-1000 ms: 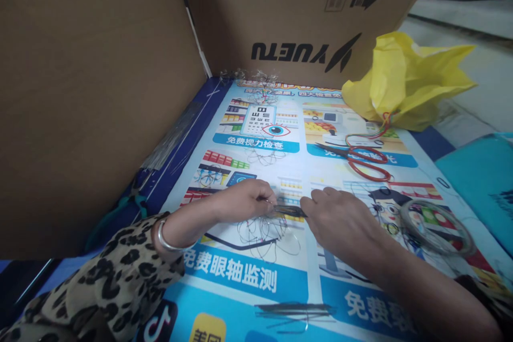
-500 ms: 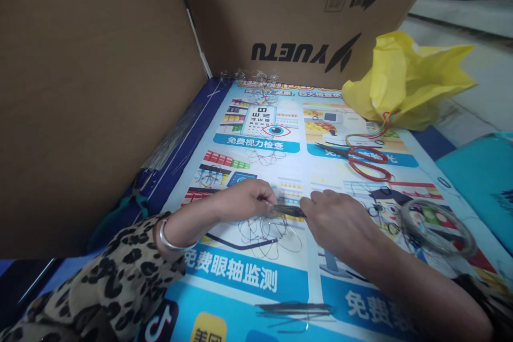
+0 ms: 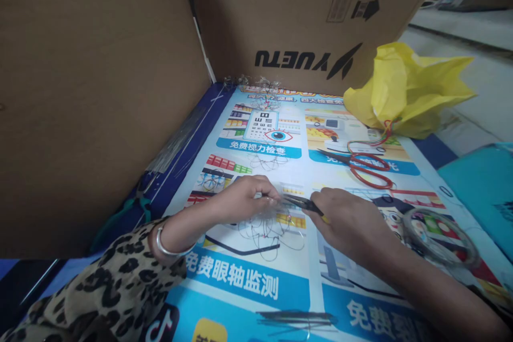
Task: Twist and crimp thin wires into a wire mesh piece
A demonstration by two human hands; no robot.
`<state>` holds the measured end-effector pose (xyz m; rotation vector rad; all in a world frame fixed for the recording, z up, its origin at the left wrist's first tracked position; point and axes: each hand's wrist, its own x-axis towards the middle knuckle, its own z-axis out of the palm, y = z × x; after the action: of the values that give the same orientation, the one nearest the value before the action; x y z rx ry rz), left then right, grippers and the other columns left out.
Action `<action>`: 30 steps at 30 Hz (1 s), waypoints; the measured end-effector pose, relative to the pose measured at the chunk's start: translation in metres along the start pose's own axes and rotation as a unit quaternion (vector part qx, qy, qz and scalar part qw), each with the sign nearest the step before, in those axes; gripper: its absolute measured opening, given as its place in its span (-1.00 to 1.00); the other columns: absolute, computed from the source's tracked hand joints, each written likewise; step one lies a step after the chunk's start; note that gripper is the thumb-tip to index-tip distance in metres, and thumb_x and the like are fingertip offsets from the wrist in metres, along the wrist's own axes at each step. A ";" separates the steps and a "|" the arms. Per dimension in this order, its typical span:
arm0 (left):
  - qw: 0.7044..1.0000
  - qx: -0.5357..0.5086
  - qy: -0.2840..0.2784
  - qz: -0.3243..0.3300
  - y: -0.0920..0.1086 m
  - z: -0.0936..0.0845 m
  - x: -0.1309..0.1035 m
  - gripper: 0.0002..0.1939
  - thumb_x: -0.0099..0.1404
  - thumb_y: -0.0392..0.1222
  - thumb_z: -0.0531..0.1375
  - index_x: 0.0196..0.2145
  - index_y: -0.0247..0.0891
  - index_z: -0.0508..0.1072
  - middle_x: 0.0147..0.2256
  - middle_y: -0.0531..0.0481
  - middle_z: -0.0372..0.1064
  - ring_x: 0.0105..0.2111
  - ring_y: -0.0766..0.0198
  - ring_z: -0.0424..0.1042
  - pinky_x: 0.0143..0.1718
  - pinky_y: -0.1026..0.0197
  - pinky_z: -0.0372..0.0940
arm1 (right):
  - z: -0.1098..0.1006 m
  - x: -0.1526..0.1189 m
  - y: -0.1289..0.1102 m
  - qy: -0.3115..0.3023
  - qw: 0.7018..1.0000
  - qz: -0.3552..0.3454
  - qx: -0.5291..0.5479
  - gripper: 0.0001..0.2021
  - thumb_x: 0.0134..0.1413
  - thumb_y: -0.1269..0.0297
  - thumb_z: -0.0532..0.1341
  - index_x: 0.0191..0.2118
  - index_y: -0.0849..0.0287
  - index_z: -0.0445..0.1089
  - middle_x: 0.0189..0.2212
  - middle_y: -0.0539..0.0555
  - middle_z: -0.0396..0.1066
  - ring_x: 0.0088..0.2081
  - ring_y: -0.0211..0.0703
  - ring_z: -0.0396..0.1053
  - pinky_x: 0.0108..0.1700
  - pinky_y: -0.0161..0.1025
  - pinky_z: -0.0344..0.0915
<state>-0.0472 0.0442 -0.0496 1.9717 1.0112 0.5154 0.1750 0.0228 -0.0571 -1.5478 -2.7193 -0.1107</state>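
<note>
My left hand (image 3: 250,197) is closed in a pinch on a thin wire piece (image 3: 264,232), whose looped strands spread below the fingers over the printed poster (image 3: 296,272). My right hand (image 3: 344,216) is wrapped round a pair of dark-nosed pliers (image 3: 300,202). The pliers' tips point left and reach close to my left fingertips; whether they grip the wire is too small to tell. More looped wire (image 3: 266,160) lies on the poster beyond my hands.
Red-handled scissors (image 3: 371,170) and a yellow bag (image 3: 404,91) lie at the right, with a wire coil (image 3: 441,238) nearer. Straight wires (image 3: 296,318) lie in front. Cardboard walls (image 3: 304,16) stand behind and left, near teal-handled pliers (image 3: 128,212).
The pliers in my right hand have tilted, with their handle end lower, and show more of their length. My left hand still pinches the wire piece. The whole view has shifted slightly.
</note>
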 end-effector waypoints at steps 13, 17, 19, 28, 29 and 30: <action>0.995 -0.002 0.079 0.053 0.010 -0.003 -0.005 -0.87 0.22 -0.26 0.12 -0.32 -0.27 0.47 -0.32 -0.03 0.40 -0.28 0.33 0.36 -0.19 0.25 0.25 | -0.010 -0.005 0.002 0.047 0.970 0.040 0.235 -0.81 0.12 0.18 0.03 -0.38 0.15 0.28 -0.48 -0.01 0.33 -0.43 -0.23 0.29 -0.42 -0.32 0.12; 0.995 0.001 0.084 0.060 0.013 0.000 -0.004 -0.88 0.21 -0.26 0.13 -0.36 -0.29 0.47 -0.35 -0.04 0.39 -0.29 0.33 0.36 -0.20 0.25 0.25 | -0.016 -0.004 -0.005 0.028 0.933 0.054 0.354 -0.77 0.10 0.11 0.06 -0.25 0.15 0.29 -0.49 -0.04 0.36 -0.48 -0.27 0.28 -0.46 -0.35 0.14; 0.994 -0.002 0.087 0.064 0.012 0.002 -0.004 -0.88 0.21 -0.27 0.13 -0.36 -0.30 0.47 -0.35 -0.04 0.40 -0.29 0.33 0.36 -0.20 0.25 0.25 | -0.017 -0.004 -0.009 0.022 0.922 0.048 0.383 -0.77 0.09 0.13 0.07 -0.21 0.14 0.30 -0.45 -0.03 0.38 -0.45 -0.28 0.30 -0.44 -0.35 0.17; 0.995 -0.010 0.087 0.039 0.009 0.003 -0.004 -0.88 0.19 -0.28 0.12 -0.34 -0.29 0.45 -0.32 -0.04 0.40 -0.30 0.33 0.36 -0.21 0.24 0.25 | -0.005 -0.004 0.003 0.110 0.966 -0.028 0.233 -0.71 0.14 0.16 0.04 -0.08 0.14 0.33 -0.33 0.09 0.37 -0.27 -0.17 0.31 -0.24 -0.24 0.24; 0.996 -0.009 0.087 0.036 0.008 0.003 -0.005 -0.88 0.19 -0.28 0.11 -0.34 -0.27 0.45 -0.32 -0.04 0.41 -0.30 0.33 0.36 -0.20 0.24 0.25 | -0.004 -0.004 0.006 0.125 0.972 -0.036 0.195 -0.68 0.14 0.17 0.04 -0.03 0.14 0.31 -0.30 0.12 0.37 -0.25 -0.15 0.31 -0.23 -0.22 0.24; 0.996 -0.007 0.087 0.034 0.008 0.003 -0.005 -0.88 0.19 -0.29 0.11 -0.34 -0.26 0.45 -0.31 -0.03 0.41 -0.29 0.34 0.36 -0.20 0.24 0.25 | -0.003 -0.004 0.007 0.136 0.978 -0.040 0.155 -0.67 0.13 0.17 0.05 -0.01 0.15 0.31 -0.30 0.13 0.36 -0.25 -0.13 0.30 -0.24 -0.21 0.24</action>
<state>-0.0445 0.0366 -0.0443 1.9789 1.0463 0.7398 0.1832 0.0231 -0.0542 -1.2389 -2.4436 0.0907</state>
